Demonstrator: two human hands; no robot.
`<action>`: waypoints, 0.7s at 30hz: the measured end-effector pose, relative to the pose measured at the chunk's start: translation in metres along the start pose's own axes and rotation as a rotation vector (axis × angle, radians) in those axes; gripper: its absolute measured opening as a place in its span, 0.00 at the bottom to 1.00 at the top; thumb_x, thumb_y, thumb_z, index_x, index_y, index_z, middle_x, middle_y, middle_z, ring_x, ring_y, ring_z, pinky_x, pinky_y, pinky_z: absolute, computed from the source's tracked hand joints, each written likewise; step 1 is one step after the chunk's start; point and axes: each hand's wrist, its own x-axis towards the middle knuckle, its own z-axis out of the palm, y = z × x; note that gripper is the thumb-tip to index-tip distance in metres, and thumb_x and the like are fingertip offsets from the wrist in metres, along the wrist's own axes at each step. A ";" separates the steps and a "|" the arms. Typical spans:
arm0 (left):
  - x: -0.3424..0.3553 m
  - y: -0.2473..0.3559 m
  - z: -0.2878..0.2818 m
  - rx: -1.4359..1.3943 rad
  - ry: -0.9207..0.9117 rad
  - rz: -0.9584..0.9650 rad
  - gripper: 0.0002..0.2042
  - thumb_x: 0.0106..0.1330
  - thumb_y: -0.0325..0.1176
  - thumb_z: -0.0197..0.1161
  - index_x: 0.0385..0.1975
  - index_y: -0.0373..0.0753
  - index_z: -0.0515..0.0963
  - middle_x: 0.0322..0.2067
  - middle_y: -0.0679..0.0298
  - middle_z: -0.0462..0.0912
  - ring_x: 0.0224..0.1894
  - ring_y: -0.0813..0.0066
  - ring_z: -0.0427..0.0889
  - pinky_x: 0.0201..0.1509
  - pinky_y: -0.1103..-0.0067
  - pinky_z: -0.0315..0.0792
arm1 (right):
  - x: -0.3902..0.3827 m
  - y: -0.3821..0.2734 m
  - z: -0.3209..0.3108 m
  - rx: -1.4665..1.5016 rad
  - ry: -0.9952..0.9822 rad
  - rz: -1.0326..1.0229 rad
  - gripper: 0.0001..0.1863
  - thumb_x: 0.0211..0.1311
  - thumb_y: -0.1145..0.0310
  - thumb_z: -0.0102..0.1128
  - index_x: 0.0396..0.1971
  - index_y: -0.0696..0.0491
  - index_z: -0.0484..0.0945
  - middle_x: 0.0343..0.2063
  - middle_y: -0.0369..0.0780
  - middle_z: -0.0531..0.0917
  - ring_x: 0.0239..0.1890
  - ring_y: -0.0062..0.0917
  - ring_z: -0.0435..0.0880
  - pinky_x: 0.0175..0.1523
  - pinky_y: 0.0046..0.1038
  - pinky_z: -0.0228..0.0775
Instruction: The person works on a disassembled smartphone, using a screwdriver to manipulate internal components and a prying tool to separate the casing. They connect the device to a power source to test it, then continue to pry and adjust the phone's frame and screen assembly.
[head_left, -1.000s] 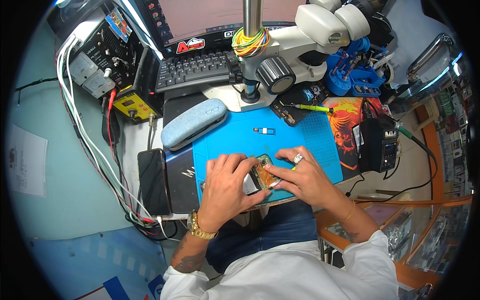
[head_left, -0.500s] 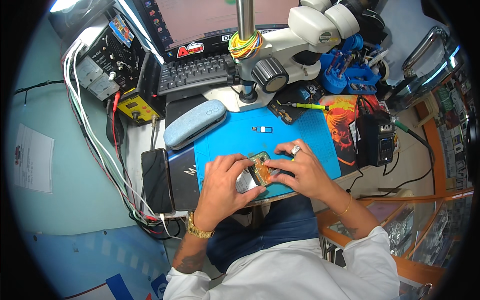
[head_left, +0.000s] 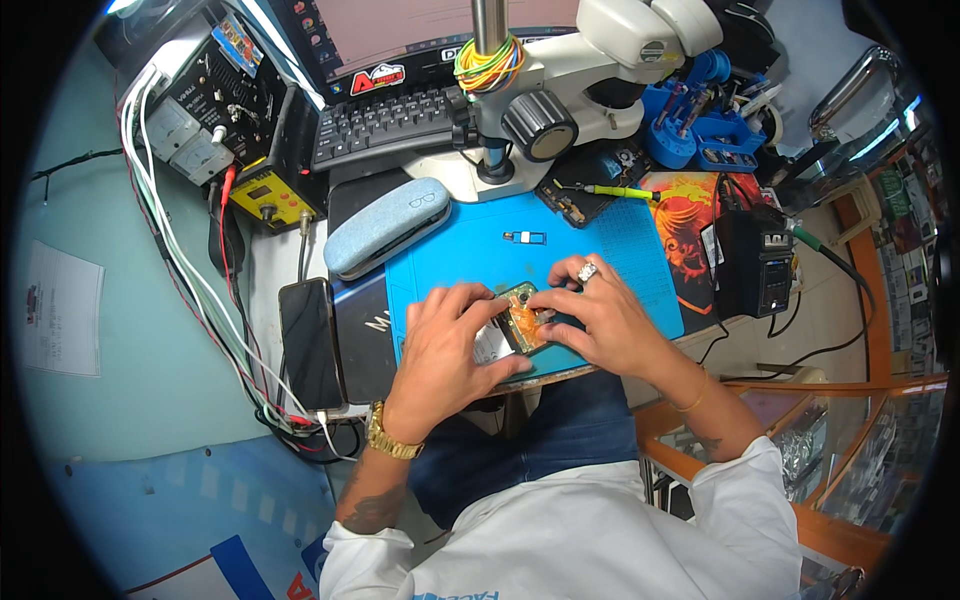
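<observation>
An opened phone (head_left: pixel 520 325), with an orange-covered board and a pale battery, lies on the blue mat (head_left: pixel 630 270) between my two hands. My left hand (head_left: pixel 445 345) grips its left side, fingertips along the upper part and thumb by the lower edge. My right hand (head_left: pixel 605 325) has its index fingertip on the board and its thumb at the right side, fingers curled; whether anything small is under them is hard to make out. Above them on the mat lies a small card tray (head_left: pixel 525 238).
Around the mat are a blue glasses case (head_left: pixel 388 228), microscope (head_left: pixel 540 125), dismantled phone (head_left: pixel 590 190) with yellow tool (head_left: pixel 622 192), black phone (head_left: pixel 310 350), keyboard (head_left: pixel 380 130), power supply (head_left: pixel 200 130) with cables, blue tool holder (head_left: pixel 675 135) and black soldering station (head_left: pixel 752 265).
The whole scene sits slightly higher in the picture now. Both hands stay on the opened phone; my right fingertips have shifted a little on it.
</observation>
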 end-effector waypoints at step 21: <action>0.000 0.000 -0.003 0.042 -0.047 0.084 0.31 0.47 0.43 0.81 0.52 0.36 0.80 0.51 0.59 0.79 0.52 0.58 0.75 0.55 0.66 0.68 | -0.044 -0.022 0.027 -0.270 0.163 -0.256 0.17 0.51 0.72 0.63 0.43 0.57 0.83 0.45 0.39 0.83 0.45 0.31 0.78 0.40 0.33 0.65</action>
